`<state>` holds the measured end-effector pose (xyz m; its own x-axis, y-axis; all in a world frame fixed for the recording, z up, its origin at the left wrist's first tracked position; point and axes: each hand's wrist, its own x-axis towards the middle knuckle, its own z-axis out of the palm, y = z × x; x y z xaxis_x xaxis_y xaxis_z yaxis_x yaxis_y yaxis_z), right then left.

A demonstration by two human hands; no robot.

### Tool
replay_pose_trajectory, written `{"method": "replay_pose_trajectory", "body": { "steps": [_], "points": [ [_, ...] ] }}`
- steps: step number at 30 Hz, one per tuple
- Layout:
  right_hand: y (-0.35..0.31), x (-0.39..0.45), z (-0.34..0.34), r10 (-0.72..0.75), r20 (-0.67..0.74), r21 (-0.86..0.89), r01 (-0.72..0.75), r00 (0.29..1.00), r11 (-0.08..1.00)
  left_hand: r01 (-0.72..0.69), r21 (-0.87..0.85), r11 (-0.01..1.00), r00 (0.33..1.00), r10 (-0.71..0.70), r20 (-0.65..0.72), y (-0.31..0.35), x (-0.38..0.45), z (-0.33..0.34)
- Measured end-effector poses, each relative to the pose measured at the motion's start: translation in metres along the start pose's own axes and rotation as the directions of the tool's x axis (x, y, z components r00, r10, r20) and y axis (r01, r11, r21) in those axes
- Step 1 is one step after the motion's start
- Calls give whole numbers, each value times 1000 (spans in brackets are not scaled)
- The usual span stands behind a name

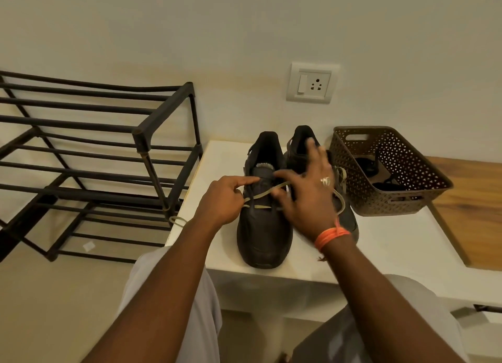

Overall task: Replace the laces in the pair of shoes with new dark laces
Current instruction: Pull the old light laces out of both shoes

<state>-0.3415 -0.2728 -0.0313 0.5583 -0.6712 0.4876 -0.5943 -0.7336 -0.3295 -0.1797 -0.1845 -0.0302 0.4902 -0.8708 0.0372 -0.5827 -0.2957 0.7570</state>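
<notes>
Here the left hand (222, 199) pinches the soft, light old lace (260, 195) on the near shoe (264, 226), best taken near its eyelets, while the right hand (307, 196) hovers with spread fingers.

A home interior, likely an entryway corner.

A metal shoe rack (97, 156) is seen against a plain wall with a switch socket (312, 83) (household type), beside a woven basket (388, 172).

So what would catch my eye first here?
Two dark shoes stand side by side on a white ledge, with both hands working on the nearer one. The left hand pinches its pale lace; the right hand spreads over it. A brown perforated basket sits right of the shoes.
</notes>
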Motion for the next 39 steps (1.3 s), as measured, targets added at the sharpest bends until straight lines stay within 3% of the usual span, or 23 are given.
{"method": "replay_pose_trajectory", "body": {
  "steps": [3,5,9,11,14,17,24,28,33,39],
  "points": [
    [-18,-2,25,-117,113,-80,126,987,989,3,-13,1000,1000,-3,19,-2,-2,-1],
    [-17,1,25,-116,86,-97,124,989,988,8,-26,1000,1000,-8,18,-3,-1,-1],
    [15,14,-15,144,-146,-38,-151,979,988,12,-9,1000,1000,-12,12,-2,4,0],
    [28,14,-29,242,-191,35,-240,951,970,11,-25,1000,1000,-11,4,-1,4,2],
    [8,7,-15,40,-41,18,-39,998,999,12,-35,999,1000,-12,12,-2,2,2],
    [-26,1,15,-179,254,-5,186,950,982,17,-40,999,999,-16,40,-6,0,1],
    [-11,2,-5,-155,391,23,159,907,987,30,39,999,1000,-30,-9,-6,5,5],
    [-28,-7,16,-182,307,-49,206,934,977,9,20,1000,1000,-10,24,-9,4,4],
    [-31,-8,23,-179,68,-54,183,981,982,12,-8,1000,999,-12,51,-9,4,7],
    [-14,7,0,-125,108,-58,132,986,990,37,-7,999,999,-37,-34,-3,0,6]
  ]
}}
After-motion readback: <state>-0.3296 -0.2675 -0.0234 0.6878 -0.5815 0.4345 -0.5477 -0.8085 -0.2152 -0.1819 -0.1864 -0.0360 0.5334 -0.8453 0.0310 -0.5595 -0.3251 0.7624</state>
